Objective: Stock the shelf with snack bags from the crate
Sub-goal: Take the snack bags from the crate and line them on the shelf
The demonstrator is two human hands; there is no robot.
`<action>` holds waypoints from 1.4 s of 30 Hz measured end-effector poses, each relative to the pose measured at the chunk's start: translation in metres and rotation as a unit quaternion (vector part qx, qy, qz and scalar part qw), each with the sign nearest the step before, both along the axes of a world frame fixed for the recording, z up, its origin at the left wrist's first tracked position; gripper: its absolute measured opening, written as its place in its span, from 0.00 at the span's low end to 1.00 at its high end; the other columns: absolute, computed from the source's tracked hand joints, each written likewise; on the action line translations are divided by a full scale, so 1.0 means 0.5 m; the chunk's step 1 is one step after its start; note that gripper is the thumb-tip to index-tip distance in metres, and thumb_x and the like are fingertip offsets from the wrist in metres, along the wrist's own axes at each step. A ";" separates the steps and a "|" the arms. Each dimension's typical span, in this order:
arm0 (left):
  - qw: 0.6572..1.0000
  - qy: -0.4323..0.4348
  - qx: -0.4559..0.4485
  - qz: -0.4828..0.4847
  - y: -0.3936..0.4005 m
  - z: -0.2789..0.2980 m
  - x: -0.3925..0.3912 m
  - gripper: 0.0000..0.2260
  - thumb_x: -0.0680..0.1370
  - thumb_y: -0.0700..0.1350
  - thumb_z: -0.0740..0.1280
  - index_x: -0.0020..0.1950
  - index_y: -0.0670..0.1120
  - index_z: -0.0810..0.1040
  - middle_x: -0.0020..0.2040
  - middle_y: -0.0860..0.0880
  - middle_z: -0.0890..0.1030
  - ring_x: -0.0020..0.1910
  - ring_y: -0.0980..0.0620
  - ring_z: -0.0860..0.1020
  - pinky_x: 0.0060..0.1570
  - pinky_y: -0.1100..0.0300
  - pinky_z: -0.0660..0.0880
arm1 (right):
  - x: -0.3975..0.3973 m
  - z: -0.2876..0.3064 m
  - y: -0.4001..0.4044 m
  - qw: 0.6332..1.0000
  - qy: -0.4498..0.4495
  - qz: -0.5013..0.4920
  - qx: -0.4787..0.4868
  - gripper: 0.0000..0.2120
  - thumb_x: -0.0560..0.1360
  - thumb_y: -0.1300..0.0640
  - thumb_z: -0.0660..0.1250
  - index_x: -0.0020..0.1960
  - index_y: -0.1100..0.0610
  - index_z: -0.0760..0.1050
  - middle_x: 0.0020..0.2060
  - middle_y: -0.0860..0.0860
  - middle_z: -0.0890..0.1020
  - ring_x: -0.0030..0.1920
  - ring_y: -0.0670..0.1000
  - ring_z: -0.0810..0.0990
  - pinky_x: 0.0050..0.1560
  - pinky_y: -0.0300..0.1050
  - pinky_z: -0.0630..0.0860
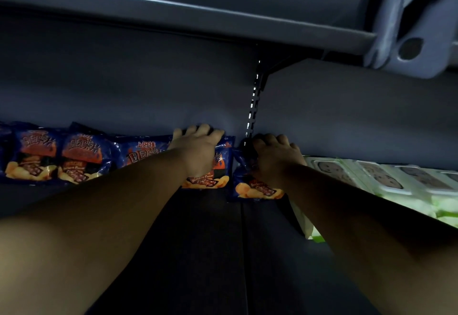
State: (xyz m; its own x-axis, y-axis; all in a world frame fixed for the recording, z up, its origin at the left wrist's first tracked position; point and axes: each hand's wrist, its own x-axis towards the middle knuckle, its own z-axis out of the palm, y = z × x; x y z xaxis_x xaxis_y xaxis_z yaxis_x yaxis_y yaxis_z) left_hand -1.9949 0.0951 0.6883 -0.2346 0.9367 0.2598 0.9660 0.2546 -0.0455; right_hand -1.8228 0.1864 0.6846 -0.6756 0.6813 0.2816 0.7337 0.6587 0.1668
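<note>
Both my arms reach deep into a dark shelf bay. My left hand [198, 148] grips the top edge of a blue barbecue-flavour snack bag [146, 152] that stands against the back wall. My right hand [273, 157] holds the top of another blue snack bag [257, 189], just right of the first and by the slotted upright. Two more blue bags [33, 156] [81, 158] stand in a row to the left along the back wall. The crate is out of view.
The dark shelf floor [210, 252] stretches toward me between my arms. Pale green and white packs [396, 180] fill the shelf's right side. The underside of the upper shelf [198, 17] and its bracket [409, 37] hang overhead. A slotted upright [252, 106] runs down the back wall.
</note>
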 end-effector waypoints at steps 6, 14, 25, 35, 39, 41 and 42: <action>1.000 0.001 0.030 -0.006 -0.012 0.000 0.006 0.35 0.74 0.49 0.67 0.76 0.55 0.52 0.72 0.50 0.60 0.70 0.46 0.59 0.67 0.45 0.55 | 0.001 0.012 -0.017 1.000 -0.004 -0.002 0.000 0.34 0.74 0.39 0.66 0.74 0.51 0.59 0.71 0.52 0.65 0.68 0.58 0.64 0.62 0.55 0.67; 0.998 -0.002 0.055 -0.010 -0.055 0.013 0.040 0.30 0.77 0.56 0.62 0.76 0.53 0.54 0.72 0.49 0.60 0.70 0.46 0.58 0.67 0.44 0.55 | 0.012 0.029 -0.061 1.000 -0.017 -0.012 -0.018 0.34 0.75 0.42 0.64 0.75 0.52 0.57 0.70 0.54 0.66 0.68 0.58 0.64 0.63 0.55 0.66; 0.997 -0.026 0.064 0.043 -0.233 0.020 0.144 0.28 0.77 0.57 0.62 0.75 0.51 0.58 0.71 0.47 0.61 0.70 0.44 0.59 0.66 0.44 0.57 | 0.070 0.063 -0.232 0.999 -0.002 0.018 -0.031 0.30 0.75 0.41 0.63 0.72 0.54 0.63 0.67 0.55 0.69 0.67 0.59 0.65 0.65 0.57 0.66; 0.990 -0.025 0.057 0.124 -0.463 0.036 0.311 0.26 0.77 0.56 0.61 0.73 0.51 0.62 0.69 0.46 0.66 0.68 0.42 0.64 0.65 0.43 0.60 | 0.206 0.076 -0.450 0.997 0.005 0.035 -0.069 0.30 0.75 0.40 0.64 0.71 0.52 0.64 0.69 0.56 0.67 0.69 0.61 0.63 0.64 0.58 0.65; 0.989 -0.032 0.059 0.132 -0.558 0.042 0.342 0.21 0.78 0.55 0.58 0.69 0.50 0.66 0.64 0.47 0.71 0.62 0.44 0.70 0.61 0.46 0.63 | 0.233 0.075 -0.542 0.997 -0.012 0.049 -0.059 0.30 0.76 0.39 0.62 0.71 0.53 0.63 0.67 0.56 0.69 0.68 0.60 0.65 0.62 0.59 0.67; 0.988 -0.040 0.054 0.141 -0.604 0.044 0.341 0.20 0.78 0.55 0.58 0.68 0.50 0.68 0.62 0.48 0.72 0.61 0.44 0.71 0.60 0.46 0.65 | 0.228 0.076 -0.584 0.996 -0.009 0.056 -0.062 0.29 0.76 0.38 0.62 0.71 0.53 0.63 0.66 0.56 0.70 0.66 0.60 0.66 0.60 0.58 0.67; 0.987 -0.042 0.051 0.147 -0.626 0.044 0.337 0.19 0.78 0.55 0.58 0.67 0.50 0.68 0.62 0.48 0.72 0.61 0.44 0.71 0.60 0.46 0.65 | 0.222 0.077 -0.605 0.996 -0.007 0.061 -0.064 0.29 0.76 0.38 0.61 0.70 0.54 0.64 0.66 0.55 0.70 0.66 0.60 0.66 0.60 0.57 0.67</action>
